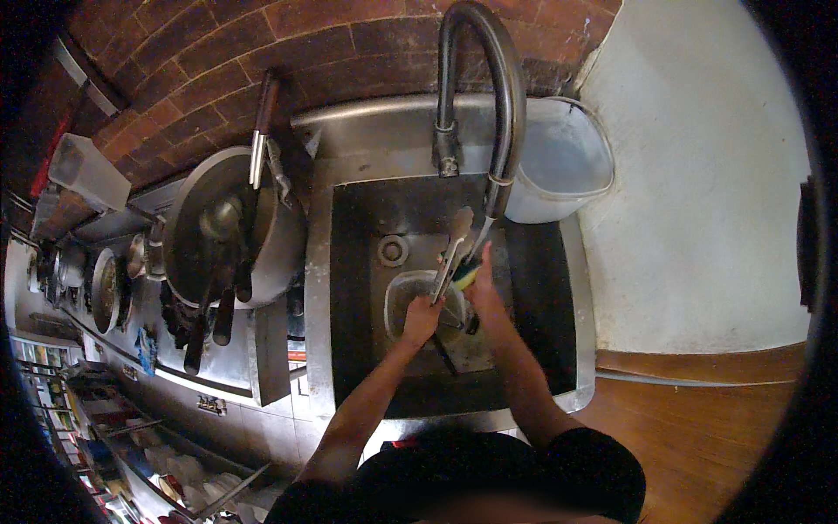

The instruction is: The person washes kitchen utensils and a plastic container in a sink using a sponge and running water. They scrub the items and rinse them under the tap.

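Observation:
Over a deep stainless steel sink, my left hand grips the lower end of metal tongs, whose scalloped end points up towards the faucet. Beside them, my right hand holds a yellow sponge with a dark green scouring side against the tongs. Water runs from the dark gooseneck faucet onto the sponge and my right hand. Beneath my hands, a clear plastic container lies in the sink, partly hidden, with a dark handle near it.
A white plastic bucket stands at the sink's back right corner. To the left, a large metal pot holds several dark-handled utensils, with pans beyond. The drain fitting shows at the sink's left. A pale wall bounds the right side.

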`<state>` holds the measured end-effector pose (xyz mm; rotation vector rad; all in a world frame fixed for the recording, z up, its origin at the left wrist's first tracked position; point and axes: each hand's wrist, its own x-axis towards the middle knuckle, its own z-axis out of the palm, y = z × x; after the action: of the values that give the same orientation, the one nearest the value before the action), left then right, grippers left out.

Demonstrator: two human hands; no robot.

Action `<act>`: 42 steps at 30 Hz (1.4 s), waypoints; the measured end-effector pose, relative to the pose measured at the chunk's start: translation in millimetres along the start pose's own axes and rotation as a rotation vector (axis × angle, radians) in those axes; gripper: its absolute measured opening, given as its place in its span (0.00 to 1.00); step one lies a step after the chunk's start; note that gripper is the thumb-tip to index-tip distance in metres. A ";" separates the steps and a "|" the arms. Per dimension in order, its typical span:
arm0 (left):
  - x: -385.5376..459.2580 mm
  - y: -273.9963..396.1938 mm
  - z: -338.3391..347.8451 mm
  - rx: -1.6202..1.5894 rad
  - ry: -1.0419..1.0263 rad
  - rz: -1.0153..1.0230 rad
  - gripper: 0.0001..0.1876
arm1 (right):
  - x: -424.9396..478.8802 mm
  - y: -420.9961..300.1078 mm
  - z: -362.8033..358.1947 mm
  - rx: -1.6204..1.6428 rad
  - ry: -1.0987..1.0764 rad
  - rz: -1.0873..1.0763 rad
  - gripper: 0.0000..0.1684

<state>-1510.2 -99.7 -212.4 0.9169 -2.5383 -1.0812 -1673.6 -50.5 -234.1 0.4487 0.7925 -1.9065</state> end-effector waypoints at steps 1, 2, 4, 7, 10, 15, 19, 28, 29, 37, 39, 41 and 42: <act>4.8 29.5 -6.6 -0.043 -0.025 -0.088 0.16 | 2.0 9.7 -11.5 -0.024 -0.097 -0.035 0.36; 6.9 46.8 -11.6 -0.077 -0.043 -0.181 0.16 | 6.4 18.0 -16.7 -0.050 -0.201 -0.062 0.37; 18.2 15.0 14.4 0.049 -0.094 -0.184 0.16 | 13.9 35.2 -5.8 -0.240 -0.067 -0.136 0.36; 13.5 -29.9 35.9 0.206 -0.043 0.150 0.17 | 10.9 24.7 13.8 -0.336 0.042 -0.131 0.29; 7.5 11.2 16.7 -0.475 -0.333 -0.266 0.17 | 18.4 -1.0 -6.9 -0.207 0.186 -0.124 0.25; -15.9 15.8 1.2 -1.375 -0.592 -0.636 0.18 | 7.5 -6.0 6.8 -0.167 0.015 -0.174 0.23; -37.8 -7.3 7.2 -1.237 -0.416 -0.547 0.19 | 22.4 -13.0 -7.2 -0.141 0.117 -0.084 0.22; 78.3 35.1 22.8 -0.986 -0.191 -0.324 0.30 | -12.8 -2.3 0.8 -1.456 -0.093 -0.862 0.34; 88.2 40.7 29.3 -1.016 -0.213 -0.341 0.30 | -33.5 -13.1 11.9 -1.542 -0.041 -0.911 0.35; 102.5 63.8 36.9 -1.097 -0.420 -0.275 0.16 | -205.0 -173.1 128.1 -1.479 0.072 -0.952 0.40; 101.9 53.0 34.4 -1.089 -0.536 -0.335 0.14 | -205.3 -208.3 168.5 -1.538 -0.075 -1.213 0.40; 100.2 26.9 34.3 -1.219 -0.620 -0.359 0.19 | -151.7 -239.6 187.0 -1.714 -0.162 -1.226 0.42; 97.5 32.2 37.7 -1.149 -0.663 -0.334 0.22 | -110.4 -267.1 173.2 -1.849 -0.120 -1.170 0.44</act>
<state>-1616.9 -122.5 -218.6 0.6601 -1.5205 -2.8222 -1857.6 -18.0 46.3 -1.4952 2.5105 -1.1161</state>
